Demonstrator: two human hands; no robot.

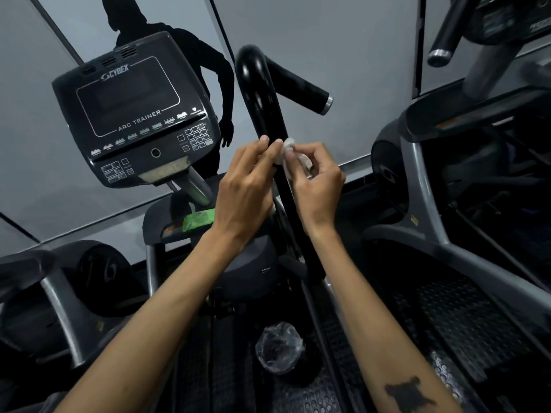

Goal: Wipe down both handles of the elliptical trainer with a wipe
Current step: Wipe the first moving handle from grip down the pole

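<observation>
A glossy black handle (262, 96) of the elliptical trainer rises up the middle of the view and bends to a side grip with a silver end cap (327, 103). My right hand (316, 180) pinches a crumpled white wipe (287, 153) against the handle's right side. My left hand (247, 186) is on the handle's left side, its fingertips pinching the edge of the same wipe. The trainer's other handle is out of sight.
The black console (134, 114) marked Arc Trainer stands to the left. A green wipe packet (199, 219) lies on the tray below it. A bin lined with clear plastic (280, 347) sits on the floor between the pedals. Another machine (447, 174) crowds the right.
</observation>
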